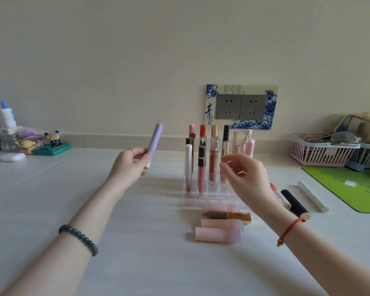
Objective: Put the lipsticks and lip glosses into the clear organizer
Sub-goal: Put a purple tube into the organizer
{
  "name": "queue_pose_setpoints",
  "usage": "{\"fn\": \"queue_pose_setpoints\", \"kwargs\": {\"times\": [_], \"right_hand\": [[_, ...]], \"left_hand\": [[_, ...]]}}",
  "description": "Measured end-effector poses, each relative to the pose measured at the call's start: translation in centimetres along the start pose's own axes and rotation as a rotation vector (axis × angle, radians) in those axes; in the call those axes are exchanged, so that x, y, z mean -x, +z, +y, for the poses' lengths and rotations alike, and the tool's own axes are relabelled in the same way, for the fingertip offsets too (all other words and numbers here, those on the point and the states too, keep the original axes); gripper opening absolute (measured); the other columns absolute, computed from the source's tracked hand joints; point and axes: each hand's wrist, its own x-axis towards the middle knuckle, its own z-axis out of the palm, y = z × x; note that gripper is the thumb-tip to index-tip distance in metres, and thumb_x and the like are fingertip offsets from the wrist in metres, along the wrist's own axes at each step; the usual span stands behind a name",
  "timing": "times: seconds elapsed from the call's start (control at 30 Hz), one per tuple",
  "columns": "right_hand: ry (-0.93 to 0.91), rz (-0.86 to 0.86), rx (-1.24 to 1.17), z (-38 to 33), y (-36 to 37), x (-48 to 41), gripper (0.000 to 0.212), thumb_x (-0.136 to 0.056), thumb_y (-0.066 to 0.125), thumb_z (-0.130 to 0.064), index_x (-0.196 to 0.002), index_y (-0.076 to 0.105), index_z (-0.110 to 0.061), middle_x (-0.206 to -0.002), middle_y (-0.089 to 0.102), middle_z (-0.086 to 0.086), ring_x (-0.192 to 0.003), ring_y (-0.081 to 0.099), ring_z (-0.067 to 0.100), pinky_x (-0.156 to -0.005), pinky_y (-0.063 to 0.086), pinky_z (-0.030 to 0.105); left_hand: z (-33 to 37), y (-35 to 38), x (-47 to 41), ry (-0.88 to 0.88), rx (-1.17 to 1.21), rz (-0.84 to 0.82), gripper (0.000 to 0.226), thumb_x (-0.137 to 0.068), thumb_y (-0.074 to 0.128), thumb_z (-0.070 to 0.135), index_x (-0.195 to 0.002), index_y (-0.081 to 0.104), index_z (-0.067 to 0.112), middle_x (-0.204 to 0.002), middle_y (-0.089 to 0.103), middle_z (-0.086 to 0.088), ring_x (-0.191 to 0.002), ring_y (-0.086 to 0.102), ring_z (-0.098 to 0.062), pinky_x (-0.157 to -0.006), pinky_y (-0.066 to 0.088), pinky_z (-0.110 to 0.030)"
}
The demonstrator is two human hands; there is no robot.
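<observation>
Roughly ten tubes already stand upright in the organizer (209,199), a clear stepped rack at the middle of a pale table (150,242), close to the wall. They fill its back and middle rows; the low front row looks empty, though the clear plastic makes this hard to confirm.

The left hand (129,162) is raised to the left of the organizer, apart from it. Its fingers are curled round the lower end of a lilac tube (155,139), which tilts up and to the right in the air.

The right hand (246,176) hovers in front of the organizer's right half. Its fingers are loosely curled and nothing shows in them. The fingertips are close to a pale gloss in the middle row; whether they touch it cannot be told.

Seven tubes lie loose on the table. Four lie side by side just in front of the organizer: three pink tubes (218,234) and a gold-capped tube (229,215). Three more lie to the right, partly behind the right wrist: an orange-capped tube (280,196), a black tube (295,202) and a white tube (313,196).

As a judgement, the task is somewhat past halfway: the held lilac tube and the seven loose ones remain to be placed
</observation>
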Motion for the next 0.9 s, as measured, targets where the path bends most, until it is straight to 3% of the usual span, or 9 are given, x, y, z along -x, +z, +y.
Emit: {"fn": "queue_pose_setpoints", "kwargs": {"times": [0.07,0.13,0.23,0.33,0.47,0.6,0.67,0.73,0.9], "right_hand": [[-0.037,-0.006,-0.059,-0.6,-0.4,-0.1,0.014,-0.082,0.061,-0.014,-0.096,0.065,-0.016,-0.076,0.067,0.004,-0.068,0.061,0.015,-0.062,0.051,0.018],[-0.068,-0.037,-0.125,-1.2,-0.8,-0.1,0.017,-0.081,0.062,-0.013,-0.098,0.063,-0.018,-0.077,0.067,0.002,-0.067,0.061,0.009,-0.062,0.053,0.016],[-0.086,-0.087,-0.226,-1.8,-1.5,-0.3,0.024,-0.080,0.064,-0.012,-0.103,0.061,-0.018,-0.079,0.065,-0.005,-0.066,0.060,0.001,-0.062,0.050,0.011],[-0.106,-0.125,-0.273,-2.2,-2.3,-0.6,0.027,-0.078,0.065,-0.013,-0.102,0.060,-0.024,-0.084,0.067,-0.006,-0.073,0.064,0.005,-0.067,0.053,0.013],[-0.131,-0.217,-0.280,-2.4,-2.5,-0.3,0.014,-0.076,0.064,-0.017,-0.089,0.062,-0.023,-0.081,0.069,0.000,-0.066,0.066,0.011,-0.060,0.058,0.027],[-0.112,-0.239,-0.281,-2.4,-2.4,-0.2,0.014,-0.071,0.063,-0.027,-0.083,0.063,-0.020,-0.078,0.070,-0.001,-0.064,0.068,0.013,-0.060,0.058,0.027],[-0.112,-0.221,-0.290,-2.4,-2.3,-0.5,0.009,-0.077,0.063,-0.017,-0.085,0.062,-0.022,-0.082,0.068,-0.003,-0.070,0.068,0.014,-0.063,0.058,0.024],[-0.091,-0.145,-0.294,-2.2,-2.4,-1.1,0.018,-0.082,0.060,-0.007,-0.086,0.060,-0.024,-0.083,0.066,-0.004,-0.072,0.067,0.012,-0.065,0.057,0.020],[-0.081,-0.022,-0.080,-1.3,-1.6,-2.2,0.011,-0.082,0.059,-0.005,-0.092,0.063,-0.009,-0.083,0.064,0.002,-0.078,0.065,0.017,-0.069,0.057,0.024]], "left_hand": [[1.1,0.5,0.4,0.095,0.217,0.049,0.019,-0.089,0.053,0.013,-0.107,0.060,0.013,-0.083,0.062,0.006,-0.057,0.059,0.007,-0.056,0.051,-0.011],[2.6,1.4,1.3,0.195,0.344,0.010,0.016,-0.089,0.053,0.010,-0.100,0.059,0.020,-0.085,0.063,0.007,-0.063,0.060,0.005,-0.059,0.051,-0.012],[4.3,3.1,3.2,0.310,0.352,-0.154,0.018,-0.085,0.054,0.009,-0.090,0.060,0.026,-0.070,0.067,0.014,-0.060,0.058,0.001,-0.057,0.049,-0.013],[4.8,5.0,4.7,0.332,0.284,-0.283,0.018,-0.083,0.058,0.013,-0.087,0.062,0.030,-0.070,0.068,0.018,-0.063,0.058,0.002,-0.059,0.048,-0.015],[4.7,6.7,6.1,0.316,0.237,-0.348,0.012,-0.077,0.062,0.031,-0.089,0.064,0.033,-0.072,0.068,0.009,-0.069,0.060,-0.018,-0.064,0.052,-0.033],[4.5,7.4,6.4,0.303,0.220,-0.322,0.020,-0.074,0.062,0.038,-0.091,0.066,0.029,-0.063,0.067,0.011,-0.069,0.060,-0.035,-0.062,0.052,-0.033],[4.2,7.3,6.1,0.332,0.196,-0.258,0.011,-0.080,0.064,0.029,-0.091,0.065,0.031,-0.072,0.069,0.012,-0.071,0.064,-0.025,-0.061,0.052,-0.024],[3.9,6.8,5.6,0.374,0.183,-0.163,0.013,-0.083,0.063,0.023,-0.090,0.063,0.034,-0.086,0.069,0.014,-0.077,0.064,-0.009,-0.069,0.052,-0.019],[2.9,4.7,3.8,0.347,0.232,0.068,0.018,-0.086,0.057,0.018,-0.081,0.062,0.034,-0.080,0.066,0.011,-0.071,0.061,0.004,-0.072,0.050,-0.018]]}}
